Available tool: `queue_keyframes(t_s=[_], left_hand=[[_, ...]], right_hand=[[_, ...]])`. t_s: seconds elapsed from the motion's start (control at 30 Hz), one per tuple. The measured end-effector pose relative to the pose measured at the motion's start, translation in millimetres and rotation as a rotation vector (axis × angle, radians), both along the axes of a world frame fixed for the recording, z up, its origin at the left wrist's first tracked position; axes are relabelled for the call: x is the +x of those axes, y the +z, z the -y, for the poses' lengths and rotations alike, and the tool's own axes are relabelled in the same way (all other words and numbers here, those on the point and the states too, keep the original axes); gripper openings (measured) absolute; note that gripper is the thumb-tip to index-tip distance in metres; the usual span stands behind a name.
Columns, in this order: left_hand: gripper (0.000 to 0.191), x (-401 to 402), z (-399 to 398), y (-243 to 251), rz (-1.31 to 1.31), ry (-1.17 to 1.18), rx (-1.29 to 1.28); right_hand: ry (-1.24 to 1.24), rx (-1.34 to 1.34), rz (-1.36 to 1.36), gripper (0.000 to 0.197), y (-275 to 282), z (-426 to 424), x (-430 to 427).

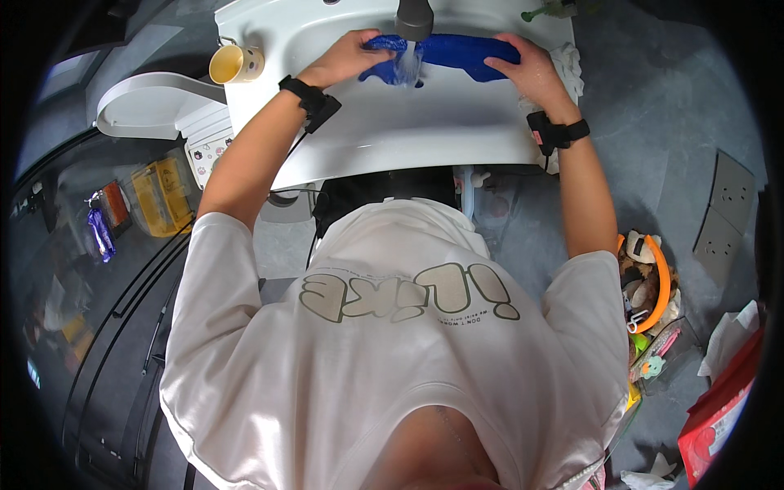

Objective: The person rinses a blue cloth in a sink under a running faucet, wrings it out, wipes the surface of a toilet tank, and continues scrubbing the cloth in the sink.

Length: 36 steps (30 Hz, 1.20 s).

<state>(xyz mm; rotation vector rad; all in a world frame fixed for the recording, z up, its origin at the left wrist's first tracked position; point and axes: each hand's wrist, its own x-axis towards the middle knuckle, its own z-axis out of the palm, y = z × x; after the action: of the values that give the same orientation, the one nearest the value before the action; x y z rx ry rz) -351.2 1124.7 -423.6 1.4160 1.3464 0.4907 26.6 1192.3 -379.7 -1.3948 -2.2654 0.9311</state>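
A wet blue cloth [462, 54] is stretched sideways over the basin of a white sink [392, 147]. My left hand [355, 56] pinches its left end between thumb and fingers. At the other end, my right hand [530, 67] grips the cloth, thumb in front. Water [408, 64] runs from the grey faucet [414, 21] onto the cloth's left part and splashes below it. The cloth hangs above the basin floor, with a loose flap under each hand. Both wrists wear black straps.
A yellow cup [236, 64] sits on the sink's left rim. Crumpled white cloth or tissue [568, 68] lies at its right edge. Left of the sink is a white bin with a raised lid [162, 101]. Wall outlets [726, 211] and a basket with an orange handle [658, 285] are at right.
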Motion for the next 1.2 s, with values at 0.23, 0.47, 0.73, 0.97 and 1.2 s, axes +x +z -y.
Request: queue_keyframes(t_s=[0.23,0.47,0.73,0.97,1.2], left_hand=[[0.038,-13,13,12,-0.083,-0.081,0.111],[0.031,-33,22,15,-0.204,-0.036,-0.021],[0.047,17,16,16,0.587,0.478,-0.350],[0.061,29,19,7,0.247,0.070,-0.149],[0.034,5,19,9,0.468,0.457,-0.380]], right_hand=[[0.066,-0.171,-0.150,0.042,28,-26,22],[0.192,-0.143,0.082,0.041,34,-16,18],[-0.276,-0.679,-0.726,0.087,-18,6,-38],[-0.220,-0.873,-0.864,0.075,-39,10,-84],[-0.368,-0.624,-0.506,0.075,-80,6,-69]])
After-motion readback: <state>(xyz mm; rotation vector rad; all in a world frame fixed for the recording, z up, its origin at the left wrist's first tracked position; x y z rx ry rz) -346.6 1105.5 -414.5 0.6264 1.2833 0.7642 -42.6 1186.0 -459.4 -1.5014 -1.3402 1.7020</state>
